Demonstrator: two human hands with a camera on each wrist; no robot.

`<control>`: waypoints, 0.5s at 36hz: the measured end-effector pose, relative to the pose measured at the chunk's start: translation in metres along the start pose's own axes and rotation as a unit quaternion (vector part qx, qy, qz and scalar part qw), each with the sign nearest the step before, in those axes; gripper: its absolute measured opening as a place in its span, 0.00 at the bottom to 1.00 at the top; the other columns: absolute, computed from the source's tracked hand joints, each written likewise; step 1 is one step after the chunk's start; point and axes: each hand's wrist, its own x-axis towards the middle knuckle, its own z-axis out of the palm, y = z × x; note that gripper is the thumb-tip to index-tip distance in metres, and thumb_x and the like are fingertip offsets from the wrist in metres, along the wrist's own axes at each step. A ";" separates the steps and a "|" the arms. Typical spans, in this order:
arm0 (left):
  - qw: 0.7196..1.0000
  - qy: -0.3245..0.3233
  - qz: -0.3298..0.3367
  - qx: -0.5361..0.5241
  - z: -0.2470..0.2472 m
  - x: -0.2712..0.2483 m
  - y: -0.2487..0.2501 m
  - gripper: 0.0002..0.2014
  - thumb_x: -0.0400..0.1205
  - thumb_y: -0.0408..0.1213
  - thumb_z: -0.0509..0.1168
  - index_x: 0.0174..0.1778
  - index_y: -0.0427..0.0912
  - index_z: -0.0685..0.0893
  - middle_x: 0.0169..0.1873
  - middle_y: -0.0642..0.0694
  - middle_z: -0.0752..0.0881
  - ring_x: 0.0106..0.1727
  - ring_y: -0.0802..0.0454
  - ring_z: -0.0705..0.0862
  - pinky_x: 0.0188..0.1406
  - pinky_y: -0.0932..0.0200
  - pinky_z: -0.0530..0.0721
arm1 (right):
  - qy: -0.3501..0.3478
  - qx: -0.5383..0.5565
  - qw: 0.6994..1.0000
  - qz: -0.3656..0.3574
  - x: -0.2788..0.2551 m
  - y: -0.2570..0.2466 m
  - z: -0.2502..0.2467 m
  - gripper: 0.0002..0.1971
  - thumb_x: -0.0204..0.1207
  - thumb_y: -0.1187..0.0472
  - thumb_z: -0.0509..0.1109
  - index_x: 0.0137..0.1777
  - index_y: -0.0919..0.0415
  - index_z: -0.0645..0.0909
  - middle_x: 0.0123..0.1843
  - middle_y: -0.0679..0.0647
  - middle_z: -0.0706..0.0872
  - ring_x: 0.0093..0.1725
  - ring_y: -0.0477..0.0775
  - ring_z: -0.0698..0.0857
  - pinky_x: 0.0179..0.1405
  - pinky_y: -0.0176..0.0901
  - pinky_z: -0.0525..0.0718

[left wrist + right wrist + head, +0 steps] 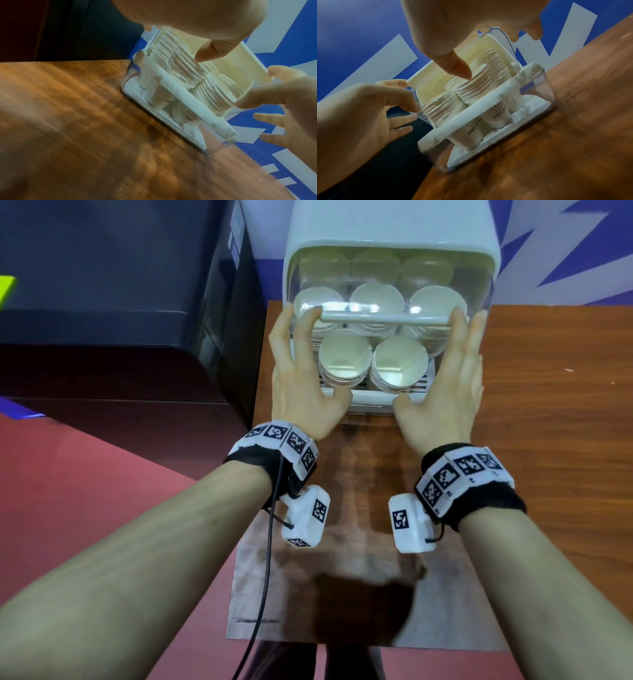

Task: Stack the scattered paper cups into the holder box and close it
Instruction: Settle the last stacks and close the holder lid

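Note:
The white holder box (394,231) stands at the table's far edge, with several stacks of white paper cups (344,361) upright inside. Its clear lid (481,292), with a white handle bar (383,318), is swung down over the front of the cups, and in the right wrist view its clear wall (539,86) reaches the table. My left hand (301,364) lies against the lid's left side, fingers spread, index fingertip by the bar's end. My right hand (455,371) lies flat against the right side. Both thumbs (458,67) sit on the front over the cup rims.
A black cabinet (120,302) stands close on the box's left. The box sits on a wooden table (548,405) with a grey mat (342,594) in front. A blue and white wall (565,251) is behind. Bare wood lies to the right.

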 end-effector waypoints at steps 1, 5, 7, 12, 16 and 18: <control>1.000 0.002 0.000 -0.001 0.001 -0.002 0.000 0.43 0.67 0.37 0.73 0.81 0.40 0.66 0.81 0.36 0.56 0.78 0.41 0.71 0.56 0.45 0.86 | 0.004 0.016 1.000 -0.006 -0.003 0.001 0.001 0.55 0.62 0.67 0.72 0.87 0.47 0.45 0.88 0.49 0.39 0.86 0.65 0.53 0.80 0.73 0.57; 1.000 0.014 -0.001 0.008 0.004 -0.007 -0.001 0.41 0.66 0.34 0.76 0.75 0.37 0.68 0.80 0.34 0.57 0.71 0.50 0.73 0.54 0.51 0.86 | 0.024 0.060 0.997 -0.039 -0.011 0.010 0.007 0.52 0.62 0.70 0.72 0.86 0.52 0.50 0.88 0.56 0.41 0.86 0.55 0.54 0.76 0.64 0.70; 1.000 0.022 -0.009 0.006 0.007 -0.011 -0.005 0.39 0.68 0.33 0.77 0.75 0.36 0.69 0.80 0.32 0.57 0.71 0.61 0.66 0.62 0.68 0.80 | 0.019 0.059 0.997 -0.039 -0.016 0.014 0.008 0.51 0.64 0.73 0.72 0.85 0.52 0.52 0.88 0.55 0.38 0.86 0.52 0.57 0.64 0.48 0.82; 0.997 0.038 -0.061 -0.030 0.009 -0.015 -0.009 0.39 0.71 0.30 0.77 0.76 0.36 0.67 0.78 0.33 0.61 0.80 0.49 0.64 0.65 0.82 0.65 | -0.021 0.051 0.998 0.014 -0.024 0.017 0.005 0.48 0.67 0.77 0.74 0.83 0.48 0.57 0.88 0.53 0.33 0.76 0.40 0.62 0.39 0.14 0.70; 0.994 0.058 -0.082 -0.036 0.006 -0.009 -0.002 0.41 0.70 0.33 0.79 0.77 0.39 0.66 0.75 0.39 0.66 0.73 0.47 0.74 0.63 0.64 0.79 | -0.012 0.086 0.996 0.032 -0.022 0.022 0.004 0.45 0.69 0.73 0.77 0.81 0.47 0.61 0.88 0.54 0.34 0.82 0.49 0.65 0.47 0.09 0.69; 0.993 0.062 -0.090 -0.034 0.006 -0.007 0.001 0.42 0.69 0.34 0.81 0.77 0.40 0.66 0.73 0.41 0.67 0.70 0.48 0.75 0.60 0.60 0.82 | 0.003 0.114 0.992 0.046 -0.018 0.023 0.004 0.42 0.68 0.71 0.79 0.78 0.45 0.64 0.88 0.55 0.35 0.82 0.51 0.67 0.63 0.26 0.77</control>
